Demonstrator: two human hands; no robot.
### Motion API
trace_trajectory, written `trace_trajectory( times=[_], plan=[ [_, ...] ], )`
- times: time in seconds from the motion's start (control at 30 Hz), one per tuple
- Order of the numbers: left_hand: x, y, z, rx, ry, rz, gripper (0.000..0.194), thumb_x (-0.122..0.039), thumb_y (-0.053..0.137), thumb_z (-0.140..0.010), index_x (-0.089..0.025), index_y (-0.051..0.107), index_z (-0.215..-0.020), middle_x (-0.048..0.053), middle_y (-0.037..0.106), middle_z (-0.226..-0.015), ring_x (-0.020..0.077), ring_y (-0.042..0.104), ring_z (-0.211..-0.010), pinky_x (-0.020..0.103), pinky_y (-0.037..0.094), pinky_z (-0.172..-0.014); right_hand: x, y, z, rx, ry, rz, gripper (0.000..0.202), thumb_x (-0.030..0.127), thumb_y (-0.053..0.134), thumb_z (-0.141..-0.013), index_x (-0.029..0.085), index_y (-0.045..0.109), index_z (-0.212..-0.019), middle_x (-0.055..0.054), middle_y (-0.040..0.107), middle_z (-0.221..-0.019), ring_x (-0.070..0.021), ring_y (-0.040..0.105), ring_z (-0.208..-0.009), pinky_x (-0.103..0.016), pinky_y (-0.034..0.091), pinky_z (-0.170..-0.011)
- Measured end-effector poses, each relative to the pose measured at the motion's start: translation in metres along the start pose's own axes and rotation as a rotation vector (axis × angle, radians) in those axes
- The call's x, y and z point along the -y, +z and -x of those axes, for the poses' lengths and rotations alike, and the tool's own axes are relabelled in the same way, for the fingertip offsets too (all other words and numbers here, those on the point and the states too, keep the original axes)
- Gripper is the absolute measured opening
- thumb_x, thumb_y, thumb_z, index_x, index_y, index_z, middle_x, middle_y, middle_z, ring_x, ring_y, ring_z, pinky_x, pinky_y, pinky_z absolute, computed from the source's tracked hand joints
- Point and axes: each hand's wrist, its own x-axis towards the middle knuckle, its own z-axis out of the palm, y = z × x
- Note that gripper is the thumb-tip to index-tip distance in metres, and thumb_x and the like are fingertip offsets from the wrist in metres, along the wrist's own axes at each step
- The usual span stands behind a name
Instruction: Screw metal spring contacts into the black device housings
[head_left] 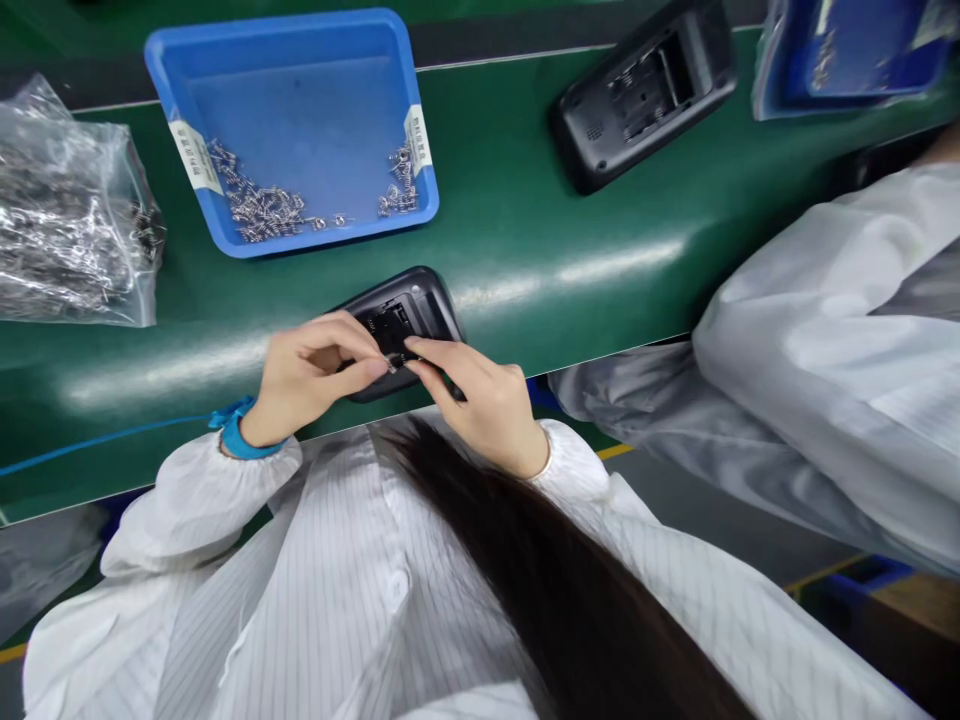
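Note:
Over a black handheld device (431, 300) lying on the bench, both hands meet at its open compartment. My left hand (311, 375), with a blue strap at the wrist, pinches a small metal spring (391, 363) between thumb and index finger. Just right of it, my right hand (484, 400) has thumb and index finger closed at the compartment's near edge; what lies between them is too small to make out. Part of the device is hidden behind my fingers.
A blue tray (300, 85) with many metal springs (262, 208) stands behind the device. To its left lies a clear bag (75, 220) of metal parts. Another black device (645, 95) and a second blue tray (874, 60) are rightward. A person's sleeve (825, 290) is close on the right.

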Motion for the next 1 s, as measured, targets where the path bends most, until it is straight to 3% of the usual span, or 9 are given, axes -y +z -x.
trace_trajectory(
  times=[0.07, 0.13, 0.23, 0.37, 0.67, 0.8, 0.93, 1.0],
  plan=[
    [0.004, 0.001, -0.004, -0.093, 0.119, -0.164, 0.011, -0.028, 0.076, -0.082, -0.023, 0.069, -0.075, 0.001, 0.068, -0.081, 0.016, 0.067, -0.08, 0.032, 0.057, -0.072, -0.001, 0.002, 0.004, -0.005, -0.002, -0.004, 0.022, 0.025, 0.052, -0.099, 0.019, 0.064, -0.117, 0.003, 0.071, -0.115, -0.0065, 0.069, -0.1, -0.016, 0.054, -0.08],
    [0.011, 0.003, -0.009, -0.108, 0.21, -0.353, 0.007, -0.025, 0.075, -0.082, -0.024, 0.069, -0.079, 0.001, 0.069, -0.093, 0.0206, 0.066, -0.1, 0.04, 0.055, -0.088, -0.003, 0.006, 0.008, 0.037, -0.032, 0.017, 0.023, 0.024, 0.05, -0.1, 0.019, 0.064, -0.118, 0.003, 0.07, -0.118, -0.0062, 0.069, -0.102, -0.016, 0.055, -0.08],
    [0.021, 0.007, -0.016, -0.086, 0.206, -0.52, 0.005, -0.022, 0.071, -0.085, -0.023, 0.067, -0.083, 0.002, 0.067, -0.104, 0.0245, 0.061, -0.115, 0.047, 0.049, -0.1, -0.004, 0.012, 0.01, 0.091, -0.045, 0.073, 0.026, 0.022, 0.046, -0.101, 0.019, 0.064, -0.119, 0.002, 0.07, -0.12, -0.0059, 0.068, -0.102, -0.015, 0.054, -0.075],
    [0.025, 0.008, -0.022, -0.067, 0.133, -0.522, 0.004, -0.023, 0.067, -0.089, -0.021, 0.064, -0.088, 0.004, 0.063, -0.104, 0.0229, 0.06, -0.113, 0.044, 0.05, -0.101, -0.007, 0.014, 0.008, 0.146, -0.036, 0.074, 0.029, 0.023, 0.044, -0.101, 0.021, 0.065, -0.12, 0.002, 0.069, -0.121, -0.0051, 0.068, -0.101, -0.014, 0.053, -0.07],
    [0.03, -0.004, -0.028, 0.106, 0.099, -0.489, 0.009, -0.032, 0.062, -0.094, -0.025, 0.065, -0.097, 0.005, 0.063, -0.109, 0.0237, 0.059, -0.114, 0.045, 0.051, -0.101, -0.013, 0.013, 0.008, 0.202, -0.052, 0.041, 0.032, 0.023, 0.042, -0.101, 0.021, 0.065, -0.123, 0.0, 0.068, -0.123, -0.0058, 0.067, -0.106, -0.014, 0.053, -0.07],
    [0.033, -0.004, -0.029, 0.09, 0.083, -0.485, 0.01, -0.034, 0.061, -0.093, -0.027, 0.065, -0.1, 0.006, 0.063, -0.114, 0.0235, 0.059, -0.116, 0.045, 0.049, -0.105, -0.012, 0.015, 0.009, 0.198, -0.052, 0.044, 0.032, 0.023, 0.042, -0.101, 0.021, 0.066, -0.121, 0.0, 0.069, -0.123, -0.0056, 0.067, -0.105, -0.014, 0.052, -0.069],
    [0.03, 0.0, -0.031, 0.155, -0.007, -0.457, 0.04, -0.036, 0.059, -0.094, -0.027, 0.053, -0.132, 0.007, 0.054, -0.139, 0.0244, 0.056, -0.124, 0.041, 0.048, -0.107, -0.01, 0.015, 0.006, 0.194, -0.051, 0.064, 0.032, 0.022, 0.041, -0.101, 0.021, 0.066, -0.121, 0.001, 0.068, -0.124, -0.0055, 0.067, -0.105, -0.014, 0.052, -0.069],
    [0.031, 0.001, -0.032, 0.225, -0.05, -0.489, 0.05, -0.039, 0.054, -0.096, -0.026, 0.044, -0.143, 0.007, 0.054, -0.141, 0.0248, 0.056, -0.126, 0.04, 0.047, -0.107, -0.009, 0.006, 0.003, 0.214, -0.091, 0.057, 0.032, 0.021, 0.042, -0.101, 0.019, 0.067, -0.12, 0.0, 0.067, -0.125, -0.0065, 0.067, -0.106, -0.014, 0.052, -0.069]
  ],
)
